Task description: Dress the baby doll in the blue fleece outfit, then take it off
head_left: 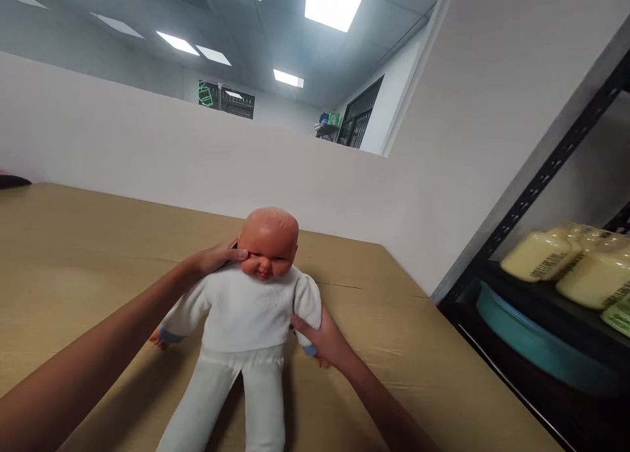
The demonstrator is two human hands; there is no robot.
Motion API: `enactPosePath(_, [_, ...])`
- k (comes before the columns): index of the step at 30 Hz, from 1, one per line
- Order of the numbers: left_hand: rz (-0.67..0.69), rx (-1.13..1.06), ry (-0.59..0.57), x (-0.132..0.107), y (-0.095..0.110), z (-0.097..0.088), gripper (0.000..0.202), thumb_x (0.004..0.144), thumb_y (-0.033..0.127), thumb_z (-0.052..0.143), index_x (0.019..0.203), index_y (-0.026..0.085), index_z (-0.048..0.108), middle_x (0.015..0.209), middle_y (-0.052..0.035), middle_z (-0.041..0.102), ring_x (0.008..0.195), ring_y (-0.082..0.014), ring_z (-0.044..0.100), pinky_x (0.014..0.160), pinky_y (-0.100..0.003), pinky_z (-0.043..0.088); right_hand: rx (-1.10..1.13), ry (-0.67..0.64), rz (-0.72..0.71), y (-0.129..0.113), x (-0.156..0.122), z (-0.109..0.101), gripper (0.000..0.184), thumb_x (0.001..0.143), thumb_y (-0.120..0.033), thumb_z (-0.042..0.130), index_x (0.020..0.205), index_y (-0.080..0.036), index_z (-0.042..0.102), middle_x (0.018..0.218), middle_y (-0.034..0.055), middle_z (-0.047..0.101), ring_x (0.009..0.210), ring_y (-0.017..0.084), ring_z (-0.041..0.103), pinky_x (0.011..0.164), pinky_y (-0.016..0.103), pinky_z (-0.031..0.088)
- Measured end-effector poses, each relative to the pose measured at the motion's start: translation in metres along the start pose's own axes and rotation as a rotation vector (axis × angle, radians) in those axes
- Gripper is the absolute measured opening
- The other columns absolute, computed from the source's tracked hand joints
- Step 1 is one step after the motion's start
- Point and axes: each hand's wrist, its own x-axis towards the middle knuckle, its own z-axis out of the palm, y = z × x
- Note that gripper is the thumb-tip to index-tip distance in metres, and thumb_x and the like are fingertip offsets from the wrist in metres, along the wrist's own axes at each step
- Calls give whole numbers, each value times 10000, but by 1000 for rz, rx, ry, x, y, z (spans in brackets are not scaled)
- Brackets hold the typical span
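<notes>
A baby doll (249, 308) in a white fleece top and white trousers is held face up toward me over the tan tabletop (388, 347). Its bare head tilts slightly forward, and blue cuffs edge its sleeves. My left hand (219, 256) grips the side of the doll's head and neck, the thumb lying against its cheek and the other fingers hidden behind. Lower down, my right hand (319, 334) holds the doll's side under its arm, thumb in front, with the remaining fingers out of sight behind the body.
A white partition wall (197, 163) rises behind the table. To the right stands a black metal shelf (531, 196) with wrapped cream-coloured bottles (541, 255) and a teal basin (536, 340). A dark object (14, 181) sits at the far left edge.
</notes>
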Motion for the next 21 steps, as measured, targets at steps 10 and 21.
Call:
enactPosePath(10, [-156,-257,1,49,-30,-7,683,927,659,658,1390,161,729,1354,-108,809,1328,-384,713,1203,-522,530,48,65,-102,32,26,-30,776,841,-715,817,1381,-191,629,1185,113,771,1033,271,750,945,424,615])
enactPosePath(21, [-353,-324,-122,75,-84,-21,961,930,734,776,1659,227,409,1596,-120,651,1497,-355,579,1236,-443,491,-218,174,-98,55,29,-45,601,865,-589,768,1287,-171,679,917,35,689,734,180,555,645,283,465])
